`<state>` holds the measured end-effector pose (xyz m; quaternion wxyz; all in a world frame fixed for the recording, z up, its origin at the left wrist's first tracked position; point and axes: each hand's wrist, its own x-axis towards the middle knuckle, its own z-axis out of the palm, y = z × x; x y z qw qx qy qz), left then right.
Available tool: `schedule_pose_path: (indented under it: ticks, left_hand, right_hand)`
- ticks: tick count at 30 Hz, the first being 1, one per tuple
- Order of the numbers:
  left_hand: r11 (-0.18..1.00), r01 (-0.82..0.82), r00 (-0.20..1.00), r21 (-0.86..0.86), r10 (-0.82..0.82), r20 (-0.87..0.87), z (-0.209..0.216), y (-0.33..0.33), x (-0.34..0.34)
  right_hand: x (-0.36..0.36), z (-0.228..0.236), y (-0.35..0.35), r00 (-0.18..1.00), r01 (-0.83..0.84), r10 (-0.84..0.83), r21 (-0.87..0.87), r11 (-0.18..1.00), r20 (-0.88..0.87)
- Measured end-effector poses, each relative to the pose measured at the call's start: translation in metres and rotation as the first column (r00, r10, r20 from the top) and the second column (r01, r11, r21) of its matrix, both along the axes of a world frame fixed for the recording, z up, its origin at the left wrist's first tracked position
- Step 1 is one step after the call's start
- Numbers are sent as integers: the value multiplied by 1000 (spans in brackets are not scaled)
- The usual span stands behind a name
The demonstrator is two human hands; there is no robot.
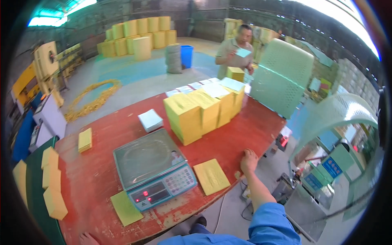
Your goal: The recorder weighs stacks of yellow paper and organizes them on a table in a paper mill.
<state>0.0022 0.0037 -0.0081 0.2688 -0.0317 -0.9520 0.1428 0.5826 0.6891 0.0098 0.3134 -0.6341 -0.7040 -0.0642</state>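
Your right hand [248, 160] rests flat, fingers apart, on the red table's [102, 179] edge, lower centre-right, beside a flat yellow paper stack [211, 176]. Your left hand [86, 238], bottom-left, is barely visible; grip undeterminable.

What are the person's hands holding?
Nothing. The right hand rests flat on the edge of the red table, beside a yellow pad. Only the left hand's fingertips show at the table's near edge, empty.

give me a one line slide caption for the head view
Right hand rests on the red table edge beside a yellow pad and digital scale.
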Motion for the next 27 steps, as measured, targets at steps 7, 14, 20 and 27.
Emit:
schedule_pose_path:
  ticks: [7, 14, 20, 27]
  left_hand:
    - [932, -130, 972, 338, 52, 230, 16, 9, 10]
    - [904, -163, 970, 395, 74, 231, 19, 19, 13]
    - [899, -127, 973, 419, 32, 227, 22, 13, 14]
    - [862, 123, 969, 492, -211, 126, 19, 26, 36]
  right_hand:
    - [-2, 2, 1, 1000, 24, -24, -78, 997, 1]
    - [0, -1, 9, 999, 36, -37, -57, 998, -2]
    - [-1, 2, -1, 1000, -9, 9, 22, 1000, -5]
    - [18, -10, 19, 996, -89, 89, -79, 993, 2]
